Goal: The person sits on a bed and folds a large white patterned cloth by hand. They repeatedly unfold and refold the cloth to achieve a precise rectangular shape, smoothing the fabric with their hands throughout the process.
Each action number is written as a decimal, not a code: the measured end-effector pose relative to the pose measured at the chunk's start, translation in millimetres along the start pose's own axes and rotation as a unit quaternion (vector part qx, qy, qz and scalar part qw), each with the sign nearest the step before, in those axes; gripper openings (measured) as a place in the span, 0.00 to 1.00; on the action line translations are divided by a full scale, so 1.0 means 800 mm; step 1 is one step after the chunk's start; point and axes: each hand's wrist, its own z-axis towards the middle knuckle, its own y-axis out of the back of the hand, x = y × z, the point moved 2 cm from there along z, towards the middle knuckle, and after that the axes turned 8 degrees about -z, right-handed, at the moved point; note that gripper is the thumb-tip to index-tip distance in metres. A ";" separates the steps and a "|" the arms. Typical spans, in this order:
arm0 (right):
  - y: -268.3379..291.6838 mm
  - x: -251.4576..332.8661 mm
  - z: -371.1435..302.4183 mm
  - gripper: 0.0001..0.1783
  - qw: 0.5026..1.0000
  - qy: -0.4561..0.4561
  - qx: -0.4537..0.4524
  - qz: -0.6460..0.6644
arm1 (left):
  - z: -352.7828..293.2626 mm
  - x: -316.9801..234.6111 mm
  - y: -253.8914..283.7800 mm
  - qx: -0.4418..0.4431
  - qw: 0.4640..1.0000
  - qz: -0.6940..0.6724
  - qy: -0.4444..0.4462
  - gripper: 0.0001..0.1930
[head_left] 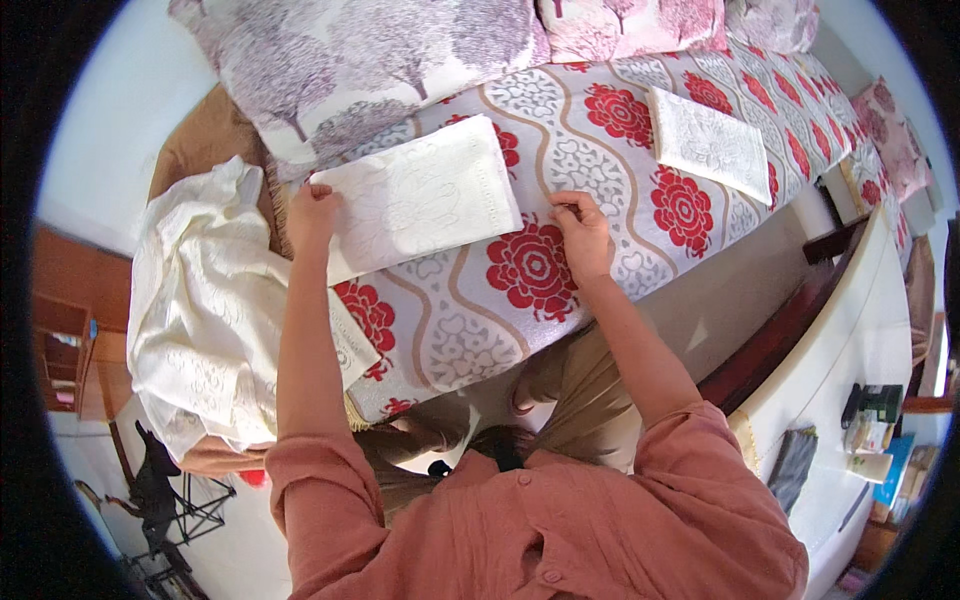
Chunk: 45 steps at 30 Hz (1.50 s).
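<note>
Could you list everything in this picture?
Near folded cloth: one, white, upper centre
Far folded cloth: one, white, upper right
Loose cloth: one heap, cream, left
Seat cover: one, grey and white with red flowers, centre
Cushions: at least four, purplish or pink, top and right
Table: one, white, right
Flat item: one, dark grey, on table
Small items: several, mixed, right edge
Folding frame: one, black, lower left
Woodwork: count unclear, brown, left edge
Shirt: one, rust, bottom
Trousers: one pair, brown, lower centre
Left grip: one, bare, touching near cloth's left edge
Right grip: one, bare, right of near cloth
</note>
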 end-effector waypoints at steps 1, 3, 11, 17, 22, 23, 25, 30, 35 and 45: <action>-0.004 0.010 -0.003 0.08 1.000 -0.003 0.000 -0.025 | 0.003 0.007 -0.003 -0.043 0.999 0.000 -0.016 0.24; -0.006 0.010 -0.002 0.08 0.999 -0.005 -0.001 -0.037 | 0.015 0.017 -0.010 -0.071 0.997 -0.029 -0.013 0.22; -0.021 0.005 -0.001 0.09 1.000 -0.021 0.015 0.015 | 0.039 0.076 0.007 0.040 0.988 -0.141 0.051 0.18; 0.020 -0.012 -0.005 0.09 0.995 -0.039 0.016 0.089 | -0.116 -0.072 0.103 0.197 0.870 -0.452 -0.006 0.08; 0.040 0.022 -0.048 0.11 0.985 -0.104 0.024 0.138 | -0.295 -0.012 0.180 0.248 0.925 -0.274 -0.090 0.12; 0.036 0.036 -0.065 0.11 0.985 -0.113 0.033 0.127 | -0.319 0.003 0.188 0.262 0.928 -0.255 -0.070 0.12; 0.030 0.039 -0.090 0.10 0.988 -0.085 0.048 0.117 | -0.353 0.011 0.198 0.217 0.945 -0.246 0.008 0.11; 0.010 0.034 -0.145 0.08 0.993 -0.060 0.100 0.013 | -0.375 -0.012 0.169 0.162 0.952 -0.260 -0.020 0.12; 0.005 0.003 -0.177 0.12 0.989 0.066 0.074 -0.112 | -0.390 -0.105 0.075 0.208 0.944 -0.166 -0.197 0.21; 0.050 0.009 -0.190 0.11 0.995 -0.067 0.075 -0.005 | -0.402 -0.130 -0.003 0.175 0.923 -0.031 -0.342 0.12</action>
